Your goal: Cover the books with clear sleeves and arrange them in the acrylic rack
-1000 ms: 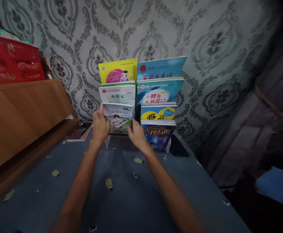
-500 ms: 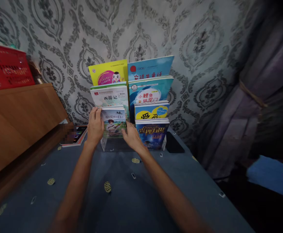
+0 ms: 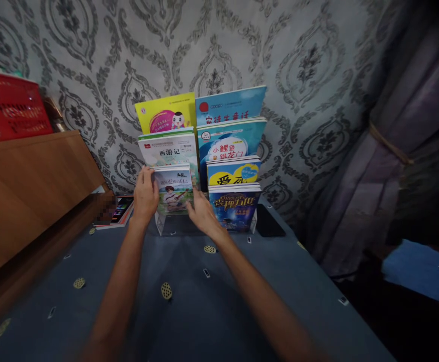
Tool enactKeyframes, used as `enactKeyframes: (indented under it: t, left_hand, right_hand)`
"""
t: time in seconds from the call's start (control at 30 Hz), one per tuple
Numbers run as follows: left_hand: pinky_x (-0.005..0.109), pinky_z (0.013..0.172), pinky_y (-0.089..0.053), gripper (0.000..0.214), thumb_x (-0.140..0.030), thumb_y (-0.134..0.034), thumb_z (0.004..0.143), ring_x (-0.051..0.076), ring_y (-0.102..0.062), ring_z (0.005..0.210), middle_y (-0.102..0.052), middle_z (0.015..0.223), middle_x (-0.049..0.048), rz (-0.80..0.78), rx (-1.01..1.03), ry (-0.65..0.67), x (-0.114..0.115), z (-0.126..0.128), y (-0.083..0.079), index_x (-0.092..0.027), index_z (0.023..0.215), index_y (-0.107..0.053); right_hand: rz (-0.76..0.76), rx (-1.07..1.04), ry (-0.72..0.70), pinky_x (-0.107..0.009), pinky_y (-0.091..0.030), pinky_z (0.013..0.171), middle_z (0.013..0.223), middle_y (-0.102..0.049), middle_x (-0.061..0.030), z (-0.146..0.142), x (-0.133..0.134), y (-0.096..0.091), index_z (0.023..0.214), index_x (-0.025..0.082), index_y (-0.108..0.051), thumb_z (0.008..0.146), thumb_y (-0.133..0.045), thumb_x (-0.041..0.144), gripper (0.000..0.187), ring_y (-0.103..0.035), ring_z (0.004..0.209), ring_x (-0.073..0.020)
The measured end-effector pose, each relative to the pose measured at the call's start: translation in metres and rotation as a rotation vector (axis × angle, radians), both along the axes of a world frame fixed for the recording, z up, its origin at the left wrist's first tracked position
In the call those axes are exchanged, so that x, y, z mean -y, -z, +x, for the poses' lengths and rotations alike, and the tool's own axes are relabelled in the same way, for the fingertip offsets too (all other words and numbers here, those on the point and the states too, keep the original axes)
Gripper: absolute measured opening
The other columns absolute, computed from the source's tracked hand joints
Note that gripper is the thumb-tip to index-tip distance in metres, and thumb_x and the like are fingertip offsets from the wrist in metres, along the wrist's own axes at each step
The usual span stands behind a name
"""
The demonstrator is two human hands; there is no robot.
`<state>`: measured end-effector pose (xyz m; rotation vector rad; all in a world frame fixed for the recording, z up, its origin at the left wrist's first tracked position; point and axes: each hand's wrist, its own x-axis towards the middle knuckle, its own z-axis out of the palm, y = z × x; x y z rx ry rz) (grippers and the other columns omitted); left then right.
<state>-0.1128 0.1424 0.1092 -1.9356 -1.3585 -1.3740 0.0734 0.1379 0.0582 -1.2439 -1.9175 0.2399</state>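
Note:
A tiered clear rack (image 3: pixel 159 224) of picture books stands against the patterned wall at the far end of a blue cloth-covered table (image 3: pixel 189 301). My left hand (image 3: pixel 146 193) grips the left edge of the front-left book, the one with a child and a guitar on its cover (image 3: pixel 173 188). My right hand (image 3: pixel 201 213) holds the same book at its lower right corner. Behind it stand a white book (image 3: pixel 168 150) and a yellow one (image 3: pixel 165 113). The right column holds a dark blue book (image 3: pixel 235 207) in front and several blue ones behind.
A wooden cabinet (image 3: pixel 26 186) runs along the left, with a red crate (image 3: pixel 8 108) on top. A flat book (image 3: pixel 115 212) lies at the rack's left, a black phone-like slab (image 3: pixel 269 222) at its right. A tied curtain (image 3: pixel 385 151) hangs on the right.
The view has shifted, so the rack sits further left in the picture. Both hands have stayed on the front-left book, which has settled lower in its slot.

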Motion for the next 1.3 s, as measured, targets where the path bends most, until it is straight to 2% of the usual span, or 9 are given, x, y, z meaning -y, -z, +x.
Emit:
enactKeyframes:
  t: [0.13,0.27,0.37,0.5,0.67,0.87,1.0,1.13,1.3]
  left_hand:
    - [0.047,0.115,-0.041,0.04,-0.017,-0.048,0.091,0.028,-0.048,0.137,-0.052,0.14,0.0175,-0.006,0.098,-0.004,-0.003,-0.003,0.008,-0.017,0.132,-0.051]
    - [0.044,0.107,-0.048,0.057,-0.02,-0.052,0.089,0.028,-0.057,0.128,-0.056,0.139,0.0186,-0.072,0.26,0.025,-0.008,-0.006,0.028,-0.015,0.145,-0.039]
    - [0.045,0.103,-0.05,0.051,-0.022,-0.049,0.091,0.029,-0.063,0.12,-0.064,0.132,0.0171,-0.16,0.265,0.017,-0.009,-0.006,0.041,-0.016,0.141,-0.046]
    - [0.043,0.102,-0.049,0.049,-0.022,-0.047,0.091,0.03,-0.063,0.121,-0.065,0.133,0.0174,-0.17,0.277,-0.001,-0.009,-0.004,0.049,-0.015,0.14,-0.05]
    - [0.044,0.104,-0.048,0.047,-0.021,-0.05,0.088,0.029,-0.063,0.119,-0.067,0.128,0.0151,-0.167,0.362,0.009,-0.015,-0.007,0.052,-0.016,0.134,-0.056]
    - [0.045,0.1,-0.049,0.042,-0.023,-0.053,0.085,0.029,-0.061,0.114,-0.067,0.12,0.014,-0.157,0.38,0.001,-0.018,-0.013,0.052,-0.017,0.126,-0.062]
    - [0.043,0.097,-0.049,0.038,-0.023,-0.049,0.088,0.027,-0.059,0.108,-0.064,0.11,0.0115,-0.117,0.352,-0.006,-0.018,-0.011,0.052,-0.019,0.124,-0.062]
    - [0.041,0.094,-0.049,0.036,-0.022,-0.047,0.089,0.027,-0.06,0.106,-0.062,0.107,0.0111,-0.089,0.323,-0.019,-0.017,-0.006,0.051,-0.019,0.123,-0.061]
    - [0.039,0.089,-0.05,0.029,-0.022,-0.046,0.089,0.027,-0.061,0.098,-0.061,0.1,0.0104,-0.129,0.303,-0.03,-0.014,-0.006,0.046,-0.018,0.112,-0.063]
  right_hand:
    - [0.014,-0.027,-0.018,-0.047,-0.049,0.104,0.134,-0.061,-0.0278,0.0,-0.002,0.002,0.144,0.001,-0.043,0.092,-0.048,0.02,0.055,-0.06,0.124,-0.0328]
    - [0.016,-0.082,-0.048,-0.046,-0.05,0.104,0.134,-0.063,-0.0253,0.0,-0.003,0.003,0.143,0.004,-0.045,0.091,-0.049,0.02,0.054,-0.062,0.122,-0.0324]
    - [-0.001,-0.11,-0.046,-0.045,-0.05,0.104,0.134,-0.063,-0.0234,-0.001,-0.005,0.004,0.142,0.006,-0.046,0.091,-0.049,0.021,0.053,-0.064,0.12,-0.0318]
    - [0.018,-0.133,-0.033,-0.045,-0.051,0.102,0.133,-0.065,-0.0216,-0.004,-0.008,0.009,0.145,0.008,-0.042,0.091,-0.048,0.022,0.056,-0.066,0.118,-0.0317]
    - [0.052,-0.164,0.012,-0.046,-0.052,0.1,0.137,-0.063,-0.0215,-0.01,-0.011,0.016,0.148,0.008,-0.039,0.087,-0.049,0.019,0.063,-0.067,0.115,-0.0318]
    - [0.037,-0.207,0.043,-0.043,-0.053,0.097,0.13,-0.067,-0.0188,-0.012,-0.011,0.016,0.143,0.011,-0.047,0.085,-0.051,0.023,0.06,-0.068,0.109,-0.0303]
    - [0.049,-0.26,-0.002,-0.041,-0.055,0.089,0.108,-0.073,-0.0145,-0.01,-0.014,0.017,0.144,0.012,-0.049,0.084,-0.051,0.023,0.061,-0.07,0.094,-0.0278]
    - [0.017,-0.246,0.007,-0.038,-0.054,0.079,0.082,-0.071,-0.0085,-0.011,-0.011,0.017,0.146,0.008,-0.047,0.083,-0.051,0.023,0.065,-0.068,0.078,-0.0261]
    - [-0.081,-0.214,0.048,-0.033,-0.053,0.07,0.072,-0.069,-0.0048,-0.013,-0.003,0.01,0.144,0.007,-0.047,0.085,-0.05,0.023,0.061,-0.065,0.069,-0.0241]
